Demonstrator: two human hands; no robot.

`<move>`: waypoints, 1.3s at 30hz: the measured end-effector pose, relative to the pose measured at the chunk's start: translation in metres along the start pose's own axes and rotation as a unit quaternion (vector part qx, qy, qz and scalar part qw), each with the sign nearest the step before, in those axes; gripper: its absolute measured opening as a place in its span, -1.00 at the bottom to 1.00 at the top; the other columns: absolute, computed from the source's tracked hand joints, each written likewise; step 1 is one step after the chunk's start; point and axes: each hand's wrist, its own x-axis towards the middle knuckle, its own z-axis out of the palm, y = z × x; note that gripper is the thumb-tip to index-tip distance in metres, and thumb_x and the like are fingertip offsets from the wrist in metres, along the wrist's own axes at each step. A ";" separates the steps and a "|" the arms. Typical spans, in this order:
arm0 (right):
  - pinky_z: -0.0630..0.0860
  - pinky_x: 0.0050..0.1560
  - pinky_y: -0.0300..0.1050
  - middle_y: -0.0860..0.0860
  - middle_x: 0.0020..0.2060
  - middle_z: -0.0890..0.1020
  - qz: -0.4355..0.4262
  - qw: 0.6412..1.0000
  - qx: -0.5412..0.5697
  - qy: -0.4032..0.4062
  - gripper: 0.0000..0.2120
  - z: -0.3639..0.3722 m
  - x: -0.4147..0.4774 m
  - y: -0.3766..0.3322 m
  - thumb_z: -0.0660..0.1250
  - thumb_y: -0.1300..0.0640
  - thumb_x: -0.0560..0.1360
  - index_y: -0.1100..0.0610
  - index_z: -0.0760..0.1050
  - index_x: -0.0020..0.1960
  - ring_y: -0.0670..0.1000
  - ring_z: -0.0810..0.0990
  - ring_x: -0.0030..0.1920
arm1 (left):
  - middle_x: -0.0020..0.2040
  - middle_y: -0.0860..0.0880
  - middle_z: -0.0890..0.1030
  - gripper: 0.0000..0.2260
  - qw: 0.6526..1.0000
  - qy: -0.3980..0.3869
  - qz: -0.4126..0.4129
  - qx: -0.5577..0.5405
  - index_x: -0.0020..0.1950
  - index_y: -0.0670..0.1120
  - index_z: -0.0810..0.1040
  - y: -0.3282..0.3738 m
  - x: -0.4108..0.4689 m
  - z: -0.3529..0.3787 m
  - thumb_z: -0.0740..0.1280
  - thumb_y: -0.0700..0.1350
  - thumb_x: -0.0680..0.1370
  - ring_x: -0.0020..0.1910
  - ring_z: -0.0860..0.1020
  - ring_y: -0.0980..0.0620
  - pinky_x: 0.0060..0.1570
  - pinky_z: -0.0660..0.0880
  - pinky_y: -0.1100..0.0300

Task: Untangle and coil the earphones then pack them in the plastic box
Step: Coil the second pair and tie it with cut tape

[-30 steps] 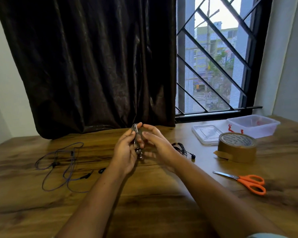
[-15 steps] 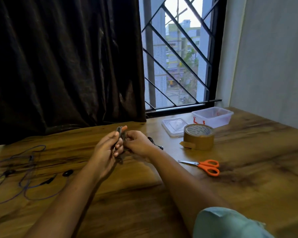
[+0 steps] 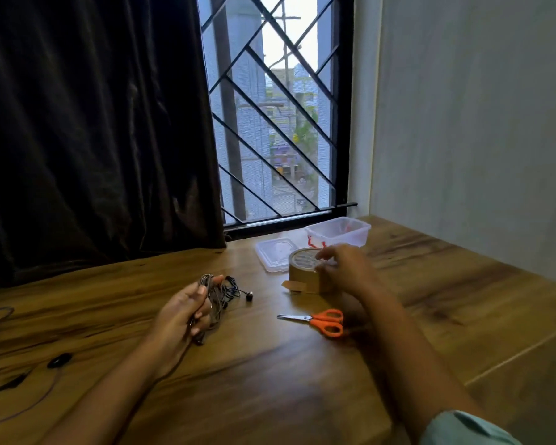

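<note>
- Earphones, coiled, are gripped by the left hand's curled fingers above the tabletop.
- Right hand, fingers loosely spread and blurred, hovers at the tape roll; binding the coil seems next.
- Plastic box stands open behind, awaiting it.

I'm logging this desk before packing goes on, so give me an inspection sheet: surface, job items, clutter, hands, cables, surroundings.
Surface: wooden table, dark grain streaks.
Job's things: coiled earphones in the left hand; plastic box uncovered near the window, lid flat beside it.
Clutter: tape roll; orange scissors lying in front of it.
Hands: left hand grips the coil; right hand at the tape roll, blurred, fingers' hold unclear.
Cables: black earphones loose on the table beside the left hand; another earphone set at the left edge.
Surroundings: dark curtain, barred window, plain wall.
</note>
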 end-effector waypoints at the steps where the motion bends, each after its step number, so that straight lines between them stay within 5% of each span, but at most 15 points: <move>1: 0.45 0.01 -0.18 0.09 0.10 0.64 -0.008 1.000 0.010 -0.005 -0.76 -0.001 -0.003 0.003 0.38 0.06 0.50 0.08 0.60 0.14 0.00 0.56 0.01 | -0.41 -0.01 0.24 -0.71 1.000 0.000 0.001 -0.004 0.21 -0.13 0.49 0.000 -0.002 0.003 0.01 -0.18 0.65 -0.57 0.21 0.16 -0.55 0.14 0.35; 7: 0.40 -0.01 -0.26 -0.07 0.02 0.59 -0.024 0.996 0.078 -0.026 -0.71 -0.002 -0.019 0.005 0.45 0.08 0.44 0.05 0.58 0.16 -0.08 0.51 -0.01 | -0.40 0.02 0.23 -0.70 1.000 0.001 0.014 -0.020 0.22 -0.14 0.50 0.003 -0.005 0.017 0.04 -0.13 0.65 -0.52 0.19 0.14 -0.55 0.12 0.32; 13: 0.51 0.08 -0.15 0.09 0.14 0.63 -0.055 0.997 0.039 0.023 -0.86 0.004 -0.020 0.002 0.29 0.19 0.54 0.08 0.60 0.02 0.07 0.57 0.12 | -0.46 0.05 0.23 -0.73 1.000 0.026 0.003 -0.011 0.08 -0.21 0.49 0.010 -0.003 0.024 0.05 -0.12 0.65 -0.54 0.21 0.14 -0.55 0.15 0.33; 19: 0.34 -0.16 -0.48 0.11 0.11 0.65 -0.068 0.995 0.066 0.023 -0.91 0.005 -0.019 0.005 0.34 0.24 0.49 0.12 0.62 -0.10 0.07 0.58 0.15 | -0.46 0.04 0.28 -0.73 0.994 0.094 -0.054 -0.001 -0.20 -0.09 0.38 0.008 0.009 0.017 0.06 -0.06 0.65 -0.54 0.30 0.11 -0.51 0.13 0.25; 22: 0.38 -0.14 -0.48 0.10 0.13 0.64 -0.078 0.993 0.092 0.014 -0.89 0.007 -0.018 0.005 0.36 0.27 0.47 0.09 0.57 -0.19 0.06 0.58 0.18 | -0.48 0.03 0.30 -0.72 0.990 0.120 -0.064 -0.047 -0.23 -0.09 0.37 0.009 0.018 0.014 0.08 -0.07 0.65 -0.57 0.34 0.09 -0.59 0.15 0.32; 27: 0.43 -0.13 -0.40 0.14 0.14 0.60 -0.128 0.990 0.058 0.033 -0.80 0.014 -0.018 0.001 0.31 0.35 0.45 0.08 0.47 -0.24 0.11 0.55 0.18 | -0.40 -0.02 0.32 -0.75 0.991 0.121 -0.056 -0.030 -0.19 -0.11 0.38 0.013 0.022 0.032 0.08 -0.10 0.66 -0.48 0.35 0.04 -0.60 0.25 0.32; 30: 0.58 0.05 -0.15 0.11 0.19 0.56 -0.185 0.981 0.036 0.042 -0.82 0.021 -0.018 0.001 0.27 0.37 0.45 0.14 0.48 -0.23 0.11 0.53 0.22 | -0.30 -0.05 0.52 -0.80 0.992 0.116 -0.039 0.009 -0.04 -0.04 0.46 0.013 0.025 0.050 0.06 -0.09 0.66 -0.38 0.47 0.04 -0.34 0.39 0.20; 33: 0.49 0.23 0.03 0.12 0.29 0.49 -0.205 0.978 -0.018 0.029 -0.87 0.027 -0.015 -0.001 0.30 0.32 0.46 0.18 0.58 -0.06 0.15 0.47 0.28 | -0.10 -0.05 0.66 -0.82 0.994 0.086 -0.032 0.055 0.07 0.03 0.42 0.012 0.033 0.067 0.03 -0.06 0.67 -0.19 0.60 0.00 -0.23 0.40 0.14; 37: 0.44 0.03 -0.20 0.10 0.25 0.44 -0.221 0.975 -0.028 0.015 -0.88 0.033 -0.018 -0.002 0.35 0.35 0.39 0.16 0.60 -0.18 0.12 0.43 0.23 | -0.02 -0.02 0.61 -0.74 0.993 0.036 -0.047 0.102 0.25 -0.11 0.41 0.004 0.049 0.085 0.04 -0.07 0.67 0.04 0.57 -0.03 0.03 0.46 0.10; 39: 0.38 -0.08 -0.25 0.04 0.09 0.45 -0.204 0.979 0.006 0.000 -0.86 0.032 -0.018 0.002 0.37 0.38 0.35 0.16 0.59 -0.26 0.08 0.44 0.14 | -0.01 -0.05 0.59 -0.76 0.991 0.023 -0.062 0.115 0.18 -0.10 0.44 0.002 0.052 0.093 0.04 -0.08 0.67 0.02 0.54 -0.03 -0.07 0.45 0.16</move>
